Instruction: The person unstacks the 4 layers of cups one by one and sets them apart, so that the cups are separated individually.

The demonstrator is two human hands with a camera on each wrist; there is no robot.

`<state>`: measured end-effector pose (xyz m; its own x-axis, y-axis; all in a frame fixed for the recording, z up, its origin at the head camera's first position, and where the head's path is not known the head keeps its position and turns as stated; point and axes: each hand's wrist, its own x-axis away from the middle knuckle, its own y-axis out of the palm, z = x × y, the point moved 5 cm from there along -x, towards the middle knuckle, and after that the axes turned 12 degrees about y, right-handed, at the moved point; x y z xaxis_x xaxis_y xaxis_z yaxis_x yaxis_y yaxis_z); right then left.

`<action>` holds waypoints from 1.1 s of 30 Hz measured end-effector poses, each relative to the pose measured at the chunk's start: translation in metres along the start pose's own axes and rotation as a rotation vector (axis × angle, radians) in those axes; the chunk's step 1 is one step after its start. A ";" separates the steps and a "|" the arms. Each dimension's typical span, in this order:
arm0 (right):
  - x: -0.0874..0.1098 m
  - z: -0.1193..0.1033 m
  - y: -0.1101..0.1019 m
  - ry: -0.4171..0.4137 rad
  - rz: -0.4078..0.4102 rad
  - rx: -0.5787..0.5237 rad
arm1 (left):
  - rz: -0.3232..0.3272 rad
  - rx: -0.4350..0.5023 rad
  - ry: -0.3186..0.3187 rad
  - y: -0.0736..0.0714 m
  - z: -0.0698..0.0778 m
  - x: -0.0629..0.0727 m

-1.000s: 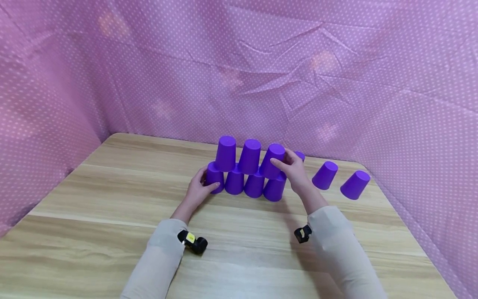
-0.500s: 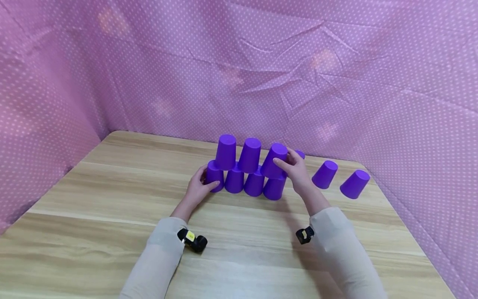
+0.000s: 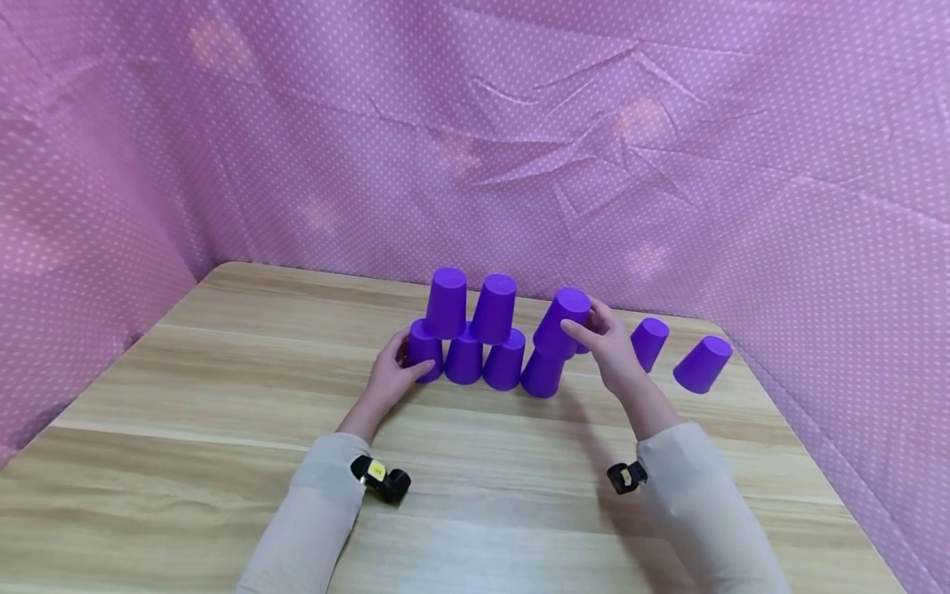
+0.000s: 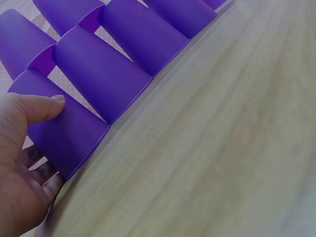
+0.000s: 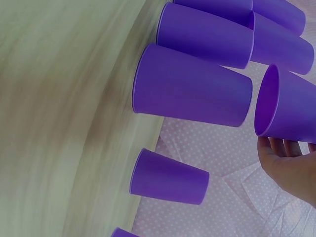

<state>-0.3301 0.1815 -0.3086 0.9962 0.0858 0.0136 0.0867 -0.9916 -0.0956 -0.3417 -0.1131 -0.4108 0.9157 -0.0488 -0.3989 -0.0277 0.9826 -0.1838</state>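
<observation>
Several purple cups stand upside down in a row on the wooden table, with two more cups [image 3: 447,305] bridging the gaps on top at the left. My left hand [image 3: 389,373] curls round the leftmost bottom cup [image 4: 66,131], thumb on its near side and fingers behind. My right hand [image 3: 610,345] grips another upside-down cup [image 5: 294,101], raised and slightly tilted. In the head view this cup overlaps the top of the rightmost bottom cup [image 3: 543,375]; in the right wrist view a gap shows between its rim and that cup [image 5: 192,86].
To the right stand two separate upside-down cups, one cup [image 3: 649,340] partly behind the right hand and an outer cup [image 3: 703,365]. Another cup [image 3: 582,349] shows only a sliver behind the held one. A pink dotted cloth [image 3: 475,148] hangs round the wooden table [image 3: 223,396].
My right hand has carried its cup to the right, away from the two upper cups, leaving a gap beside them. The left hand stays on its cup.
</observation>
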 end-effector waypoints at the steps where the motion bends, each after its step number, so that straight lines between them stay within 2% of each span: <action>1: 0.002 -0.001 -0.001 -0.002 0.003 0.006 | -0.003 0.004 0.000 0.000 0.004 0.001; 7: 0.014 -0.002 -0.011 -0.035 0.010 0.011 | -0.005 0.026 -0.004 0.000 0.027 0.007; 11: 0.021 0.002 -0.023 -0.054 0.019 0.025 | -0.001 0.015 -0.012 0.000 0.030 0.008; 15: 0.027 0.007 -0.037 -0.059 0.029 0.018 | 0.002 0.022 -0.018 0.000 0.026 0.006; 22: 0.042 0.009 -0.058 -0.051 0.059 -0.018 | 0.009 0.018 -0.015 0.000 -0.001 -0.001; 24: 0.043 0.013 -0.066 -0.049 0.074 -0.025 | 0.010 0.003 -0.006 0.000 -0.003 -0.002; 27: 0.035 0.032 -0.087 -0.058 0.078 -0.021 | 0.016 0.003 0.007 0.000 -0.003 -0.002; 33: -0.008 0.108 -0.154 -0.078 0.063 -0.110 | 0.011 0.005 -0.004 0.000 -0.002 -0.001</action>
<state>-0.3509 0.3437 -0.4011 0.9974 0.0263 -0.0670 0.0274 -0.9995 0.0160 -0.3435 -0.1133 -0.4118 0.9168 -0.0369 -0.3976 -0.0362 0.9839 -0.1749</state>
